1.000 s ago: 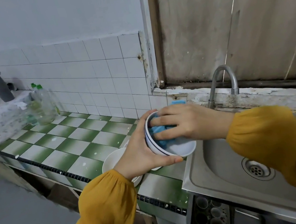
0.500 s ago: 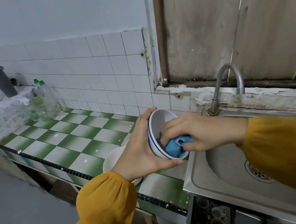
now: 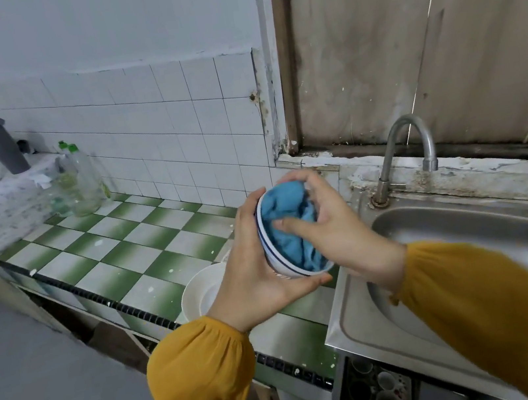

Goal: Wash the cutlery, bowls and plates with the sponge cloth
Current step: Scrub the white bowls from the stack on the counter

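Two grips meet on one bowl. The left hand (image 3: 253,270) cups the blue-rimmed bowl (image 3: 274,260) from outside, thumb under its rim, while the right hand (image 3: 332,223) bunches the blue sponge cloth (image 3: 291,226) and presses it inside. The bowl hangs tipped on its side above the right edge of the desk (image 3: 126,256), just beside the sink (image 3: 469,236). If hard scrubbing makes wet fingers slip, it could drop onto the white dish (image 3: 201,292) below and chip both.

L hand (image 3: 249,271) gripping tilted bowl (image 3: 274,264), R hand (image 3: 337,233) pressing blue sponge cloth (image 3: 290,230) inside, beside sink (image 3: 354,320)
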The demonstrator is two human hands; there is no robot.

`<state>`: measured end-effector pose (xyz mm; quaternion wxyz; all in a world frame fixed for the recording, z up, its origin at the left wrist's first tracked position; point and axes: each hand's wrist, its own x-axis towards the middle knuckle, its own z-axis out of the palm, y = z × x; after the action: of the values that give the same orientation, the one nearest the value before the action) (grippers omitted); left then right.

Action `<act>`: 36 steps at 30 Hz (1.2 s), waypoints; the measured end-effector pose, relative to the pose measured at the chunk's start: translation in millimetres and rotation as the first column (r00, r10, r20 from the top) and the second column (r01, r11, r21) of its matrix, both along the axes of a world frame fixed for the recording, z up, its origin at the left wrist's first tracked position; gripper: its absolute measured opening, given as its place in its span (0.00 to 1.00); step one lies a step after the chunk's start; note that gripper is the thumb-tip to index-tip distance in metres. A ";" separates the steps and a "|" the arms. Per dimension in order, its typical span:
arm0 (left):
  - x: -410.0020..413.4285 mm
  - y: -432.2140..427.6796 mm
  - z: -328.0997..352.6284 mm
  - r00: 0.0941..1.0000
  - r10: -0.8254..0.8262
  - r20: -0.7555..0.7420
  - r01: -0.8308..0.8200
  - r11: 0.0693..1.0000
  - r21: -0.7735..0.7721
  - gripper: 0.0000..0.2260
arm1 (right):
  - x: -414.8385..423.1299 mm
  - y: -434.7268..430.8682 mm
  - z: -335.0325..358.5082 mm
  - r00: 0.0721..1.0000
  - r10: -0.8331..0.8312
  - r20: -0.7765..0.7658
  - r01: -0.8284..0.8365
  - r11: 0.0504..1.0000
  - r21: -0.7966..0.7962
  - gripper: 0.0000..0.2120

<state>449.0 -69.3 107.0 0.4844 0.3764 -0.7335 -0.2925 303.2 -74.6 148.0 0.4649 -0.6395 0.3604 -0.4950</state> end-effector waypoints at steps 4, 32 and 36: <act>2.6 0.9 -0.1 0.999 0.023 -0.046 -0.024 1.000 -0.014 0.52 | 9.5 6.0 0.8 0.989 -0.092 -0.113 0.072 0.984 -0.164 0.19; 9.5 27.4 3.9 0.998 0.021 -0.057 -0.023 0.999 -0.026 0.53 | -7.8 15.5 24.3 0.947 -0.091 -0.308 -0.003 0.956 -0.292 0.21; 11.7 27.5 8.4 0.994 0.104 -0.016 -0.105 0.983 -0.153 0.50 | 8.5 27.7 11.8 0.875 -0.157 -0.458 -0.021 0.933 -0.360 0.25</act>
<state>460.7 -41.8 115.4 0.5297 0.3748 -0.7311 -0.2107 311.8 -46.9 159.8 0.2205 -0.8017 0.3915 -0.3941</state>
